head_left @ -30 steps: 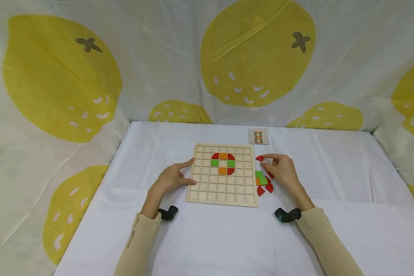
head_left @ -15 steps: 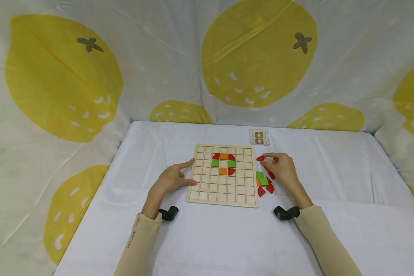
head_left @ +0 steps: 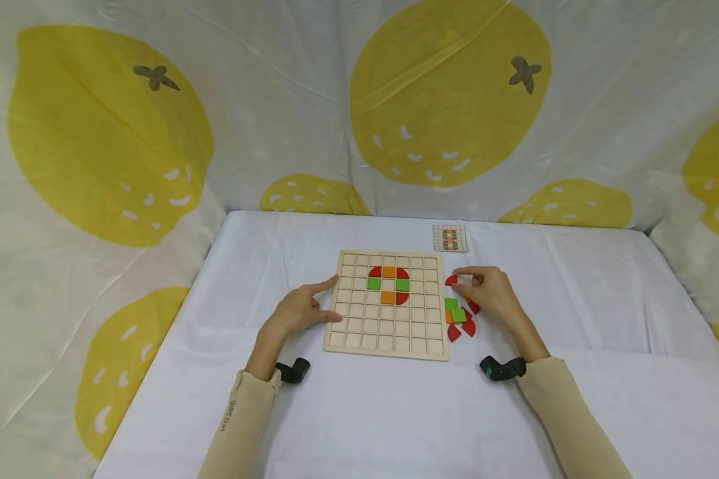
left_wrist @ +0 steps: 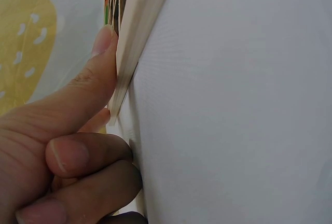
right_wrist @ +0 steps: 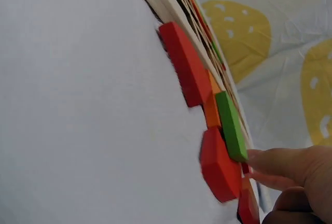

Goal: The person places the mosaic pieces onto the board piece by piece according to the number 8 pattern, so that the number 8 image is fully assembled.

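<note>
Pale wood, ruled into a grid of squares, is used for the board (head_left: 377, 326), which is laid flat on the white tablecloth (head_left: 389, 419). In its upper middle, a ring of flat pieces is set into the squares: three red quarter-rounds (head_left: 402, 298) at corners, two orange squares (head_left: 387, 297) above and below, and two green squares (head_left: 374, 283) at the sides. The board's left edge is touched by the left hand (head_left: 296, 309), whose thumb and forefinger are held straight and spread wide apart along it, while its other fingers are folded beneath, as shown from the left wrist. Just beyond the board's right edge, a loose red piece (head_left: 451, 281) is pinched between the thumb and forefinger of the right hand (head_left: 490, 293); these are parted only by the piece. Near that hand, loose red, orange and green pieces (head_left: 458, 315) are heaped beside the board, some overlapping. A small card (head_left: 450, 238) printed with a coloured grid is placed behind the board. Beige sleeves (head_left: 245, 406) are worn on both arms.
</note>
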Demonstrator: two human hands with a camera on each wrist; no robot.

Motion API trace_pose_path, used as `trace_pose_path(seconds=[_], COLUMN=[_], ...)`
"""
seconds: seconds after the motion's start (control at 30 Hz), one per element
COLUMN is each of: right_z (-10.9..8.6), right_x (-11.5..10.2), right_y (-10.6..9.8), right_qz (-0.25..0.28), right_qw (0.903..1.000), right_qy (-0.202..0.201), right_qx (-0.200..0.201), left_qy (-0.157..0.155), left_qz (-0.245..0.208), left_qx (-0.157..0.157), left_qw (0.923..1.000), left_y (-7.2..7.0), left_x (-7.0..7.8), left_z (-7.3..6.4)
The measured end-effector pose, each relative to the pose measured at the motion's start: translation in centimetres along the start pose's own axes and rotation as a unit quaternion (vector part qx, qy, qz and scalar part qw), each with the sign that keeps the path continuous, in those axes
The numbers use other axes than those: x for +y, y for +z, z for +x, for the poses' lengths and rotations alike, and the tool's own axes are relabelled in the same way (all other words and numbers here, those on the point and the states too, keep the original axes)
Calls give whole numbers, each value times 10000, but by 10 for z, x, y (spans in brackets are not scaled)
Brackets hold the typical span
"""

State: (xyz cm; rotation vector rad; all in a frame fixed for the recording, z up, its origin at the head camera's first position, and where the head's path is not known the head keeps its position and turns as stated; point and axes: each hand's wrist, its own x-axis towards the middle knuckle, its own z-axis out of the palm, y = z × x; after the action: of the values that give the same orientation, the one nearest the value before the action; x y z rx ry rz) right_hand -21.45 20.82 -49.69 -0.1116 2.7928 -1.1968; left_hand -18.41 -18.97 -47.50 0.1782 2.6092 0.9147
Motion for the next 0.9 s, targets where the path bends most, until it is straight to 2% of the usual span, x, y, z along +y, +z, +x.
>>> trace_pose_path(seconds=[0.2,0.3,0.7,0.9], right_z=[-1,-1,-2,-2], right_x=[-4,-5,-7,-6], right_y=[9,10,4,1], right_qz=[-199,-235,-71,9], right_qw=[9986,9981,9999,9999], right_qy=[-58,-68,-79,-94], right_qx=[489,561,28,-53], left_qy=[29,42,51,10], left_qz=[19,22,41,25], left_qx=[12,19,43,48], left_qw=[10000,10000,10000,10000], left_y=[0,0,1,1], left_x=[0,-1,-2,0], left_z=[0,0,0,0])
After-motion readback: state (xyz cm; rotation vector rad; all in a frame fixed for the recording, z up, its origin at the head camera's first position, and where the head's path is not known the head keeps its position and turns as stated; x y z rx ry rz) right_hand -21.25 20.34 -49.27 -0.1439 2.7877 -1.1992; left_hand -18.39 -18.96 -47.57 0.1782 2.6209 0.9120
